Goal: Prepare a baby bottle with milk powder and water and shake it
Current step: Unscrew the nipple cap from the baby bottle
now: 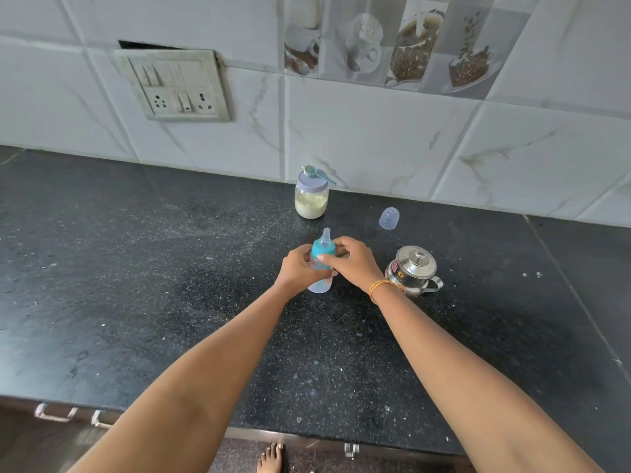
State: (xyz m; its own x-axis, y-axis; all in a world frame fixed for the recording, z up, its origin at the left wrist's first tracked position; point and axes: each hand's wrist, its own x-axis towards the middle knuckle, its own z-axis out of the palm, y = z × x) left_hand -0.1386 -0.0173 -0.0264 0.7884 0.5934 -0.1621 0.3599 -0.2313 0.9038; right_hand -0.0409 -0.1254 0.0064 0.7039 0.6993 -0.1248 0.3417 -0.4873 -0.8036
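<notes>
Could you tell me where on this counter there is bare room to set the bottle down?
The counter is bare left of the hands, from the powder jar to the front edge. Another bare strip lies right of the steel pot. It is crowded between jar, clear cap, pot and baby bottle.

I see a dark speckled stone counter [136,268] running along a wall of white marble-patterned tiles [358,138]. A grey switch and socket panel [176,85] is set into the wall at upper left, with a dark gap above it. At upper right sits a band of decorative tiles [392,46] picturing cups and coffee beans. Along the counter's near edge I make out metal cabinet handles [56,413]. Below that, a bare foot [271,457] stands on the floor.
</notes>
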